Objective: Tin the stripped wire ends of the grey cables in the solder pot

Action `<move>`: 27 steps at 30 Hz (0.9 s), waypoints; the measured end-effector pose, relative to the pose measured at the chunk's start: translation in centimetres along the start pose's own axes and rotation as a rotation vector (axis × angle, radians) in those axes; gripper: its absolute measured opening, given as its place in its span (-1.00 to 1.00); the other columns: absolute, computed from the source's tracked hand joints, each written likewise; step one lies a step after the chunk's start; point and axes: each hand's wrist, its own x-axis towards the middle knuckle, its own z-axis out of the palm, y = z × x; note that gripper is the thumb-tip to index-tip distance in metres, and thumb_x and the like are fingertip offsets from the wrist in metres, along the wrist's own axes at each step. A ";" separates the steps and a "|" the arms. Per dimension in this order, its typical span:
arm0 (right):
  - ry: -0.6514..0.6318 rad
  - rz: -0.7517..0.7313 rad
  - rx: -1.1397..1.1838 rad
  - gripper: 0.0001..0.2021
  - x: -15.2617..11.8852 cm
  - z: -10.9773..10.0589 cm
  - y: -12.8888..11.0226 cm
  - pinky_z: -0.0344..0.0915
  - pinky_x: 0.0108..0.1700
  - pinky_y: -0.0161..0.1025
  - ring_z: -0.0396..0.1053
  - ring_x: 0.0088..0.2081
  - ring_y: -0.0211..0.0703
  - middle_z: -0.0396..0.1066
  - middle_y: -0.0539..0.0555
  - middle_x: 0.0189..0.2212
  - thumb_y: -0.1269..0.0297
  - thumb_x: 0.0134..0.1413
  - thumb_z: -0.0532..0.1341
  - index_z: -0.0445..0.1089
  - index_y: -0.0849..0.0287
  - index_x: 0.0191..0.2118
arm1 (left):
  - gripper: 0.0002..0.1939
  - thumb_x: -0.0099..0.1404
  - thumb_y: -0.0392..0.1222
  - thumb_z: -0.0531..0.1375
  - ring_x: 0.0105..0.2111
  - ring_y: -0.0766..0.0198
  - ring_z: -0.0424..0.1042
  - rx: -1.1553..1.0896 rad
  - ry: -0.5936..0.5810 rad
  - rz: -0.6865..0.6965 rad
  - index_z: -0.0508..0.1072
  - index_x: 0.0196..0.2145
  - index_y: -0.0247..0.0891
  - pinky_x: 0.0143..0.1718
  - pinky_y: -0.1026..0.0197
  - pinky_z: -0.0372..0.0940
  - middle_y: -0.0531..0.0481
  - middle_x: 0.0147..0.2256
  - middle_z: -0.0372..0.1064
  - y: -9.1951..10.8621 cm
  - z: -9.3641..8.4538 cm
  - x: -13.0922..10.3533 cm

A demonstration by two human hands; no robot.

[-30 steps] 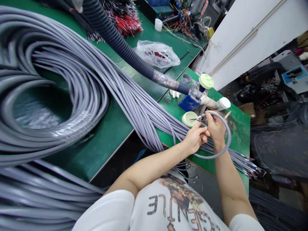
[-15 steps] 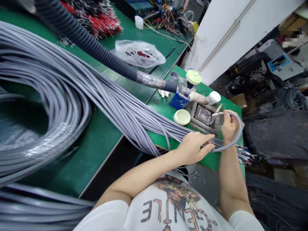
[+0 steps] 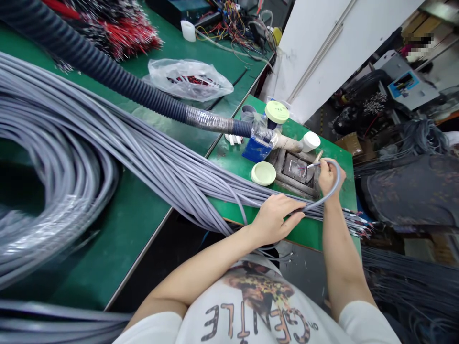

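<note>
My right hand (image 3: 330, 176) is closed on a grey cable (image 3: 335, 187) close to its stripped end. Thin coloured wires (image 3: 304, 168) fan out from that end, low over the square solder pot (image 3: 287, 184); whether they touch the surface I cannot tell. From my right hand the cable loops back toward my left hand (image 3: 275, 217). The left fingers lie stretched over the bundle of grey cables (image 3: 201, 165), thumb apart, fingertips against the looped cable. Stripped cable ends (image 3: 360, 224) of the bundle lie beyond my right wrist.
A ribbed hose (image 3: 136, 88) runs across the bench to the pot. A pale open tub (image 3: 263, 174), a yellow-lidded jar (image 3: 277, 112), a white cup (image 3: 310, 141) and a blue box (image 3: 256, 149) surround it. Coiled cables (image 3: 82, 191) and a plastic bag (image 3: 190, 81) lie to the left.
The view has shifted, so the bench appears further left. My right hand still holds the cable with its wires over the pot; my left hand stays at the bundle.
</note>
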 end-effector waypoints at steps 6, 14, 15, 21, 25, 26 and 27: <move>-0.018 -0.008 -0.013 -0.72 0.2 0.7 0.4 0.29 -0.16 -0.24 0.47 -0.26 -0.09 0.54 0.10 -0.34 0.17 0.20 0.05 0.46 0.17 -0.29 | -0.75 0.34 -0.17 0.11 -0.22 0.19 0.45 -0.017 0.006 -0.010 0.47 -0.11 -0.31 -0.15 0.12 0.26 -0.11 -0.20 0.53 -0.3 0.1 0.2; -0.057 -0.020 -0.032 -0.77 0.7 1.1 0.2 0.32 -0.16 -0.21 0.48 -0.25 -0.06 0.55 0.11 -0.34 0.22 0.17 0.08 0.46 0.17 -0.30 | -0.75 0.33 -0.15 0.12 -0.20 0.16 0.45 -0.081 -0.013 -0.082 0.50 -0.12 -0.26 -0.11 0.10 0.27 -0.11 -0.17 0.54 -0.5 0.1 0.4; -0.044 -0.026 -0.026 -0.77 0.6 0.5 -0.3 0.32 -0.16 -0.20 0.48 -0.24 -0.06 0.54 0.11 -0.33 0.22 0.18 0.08 0.46 0.17 -0.29 | -0.75 0.32 -0.16 0.12 -0.19 0.16 0.45 -0.108 -0.014 -0.102 0.50 -0.12 -0.26 -0.10 0.10 0.27 -0.12 -0.17 0.54 -0.4 0.0 0.4; -0.041 -0.287 0.190 -0.78 -3.1 -6.8 -6.2 0.34 -0.01 -0.06 0.45 -0.10 -0.05 0.51 0.09 -0.16 0.33 0.20 0.11 0.42 0.07 -0.09 | -0.70 0.28 -0.04 0.17 -0.21 0.16 0.48 -0.539 0.007 -0.478 0.57 -0.26 -0.33 -0.14 0.16 0.31 -0.15 -0.26 0.55 0.2 -0.4 0.9; -0.188 -0.670 0.275 -0.66 -7.0 -10.6 -9.3 0.33 0.04 0.00 0.43 -0.03 -0.04 0.52 0.05 -0.09 0.42 0.11 0.22 0.39 -0.02 0.01 | -0.52 0.23 0.15 0.17 -0.43 0.27 0.44 -0.885 -0.030 -0.684 0.58 -0.32 -0.39 -0.34 0.25 0.29 -0.12 -0.44 0.53 0.2 -0.1 0.9; -0.243 -0.743 0.266 -0.65 -7.8 -11.2 -9.4 0.31 0.06 0.01 0.42 0.00 -0.04 0.52 0.06 -0.08 0.43 0.11 0.22 0.38 0.00 0.03 | -0.52 0.20 0.16 0.19 -0.47 0.31 0.40 -0.918 -0.026 -0.696 0.58 -0.34 -0.39 -0.37 0.28 0.27 -0.09 -0.48 0.51 0.2 -0.1 0.8; -0.298 -0.793 0.260 -0.64 -8.5 -11.5 -9.4 0.30 0.07 0.02 0.40 0.02 -0.04 0.52 0.07 -0.07 0.43 0.13 0.20 0.38 0.02 0.05 | -0.54 0.18 0.14 0.22 -0.50 0.33 0.38 -0.932 -0.017 -0.700 0.59 -0.37 -0.38 -0.39 0.29 0.25 -0.07 -0.50 0.49 0.2 -0.1 0.6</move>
